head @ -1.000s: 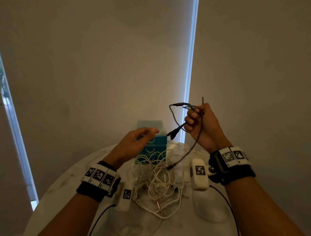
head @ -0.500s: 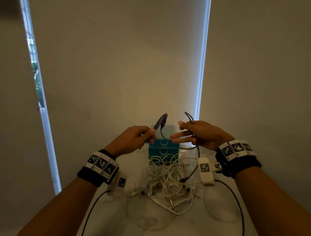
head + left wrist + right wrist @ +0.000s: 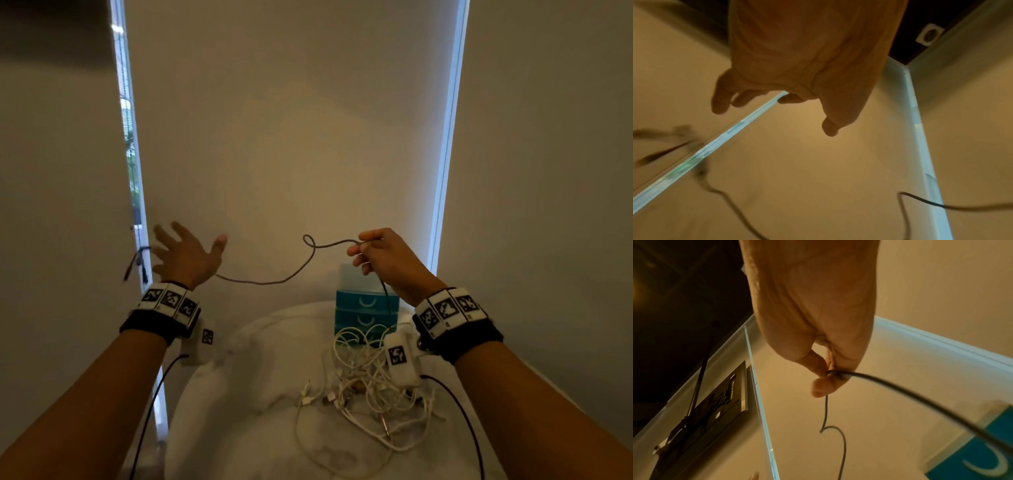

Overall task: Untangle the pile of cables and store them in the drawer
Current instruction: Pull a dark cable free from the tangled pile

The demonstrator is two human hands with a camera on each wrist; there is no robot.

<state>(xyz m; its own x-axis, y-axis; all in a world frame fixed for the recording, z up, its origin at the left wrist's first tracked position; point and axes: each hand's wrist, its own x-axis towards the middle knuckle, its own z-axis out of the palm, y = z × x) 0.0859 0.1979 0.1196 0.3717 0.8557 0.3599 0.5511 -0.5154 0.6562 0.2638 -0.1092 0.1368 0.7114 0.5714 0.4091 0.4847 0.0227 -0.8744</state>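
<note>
The step in hand is the freeing of a single dark cable (image 3: 274,279) from the pile. The right hand (image 3: 387,260) pinches it between thumb and forefinger, with one length dropping toward the table and the rest strung across, through a small loop, to the left. The left hand (image 3: 186,255) is spread wide with straight fingers and grips nothing; the cable's forked plug end (image 3: 137,262) shows blurred just beside it, and whether it touches the hand cannot be told. The white cables (image 3: 373,383) lie heaped and knotted on the white table (image 3: 239,411), in front of a small teal drawer unit (image 3: 364,308). Its visible drawers appear closed, and their contents cannot be seen. By judgement, the next move calls for securing the loose end, gathering the dark cable into a coil, and opening a drawer to receive it.
</note>
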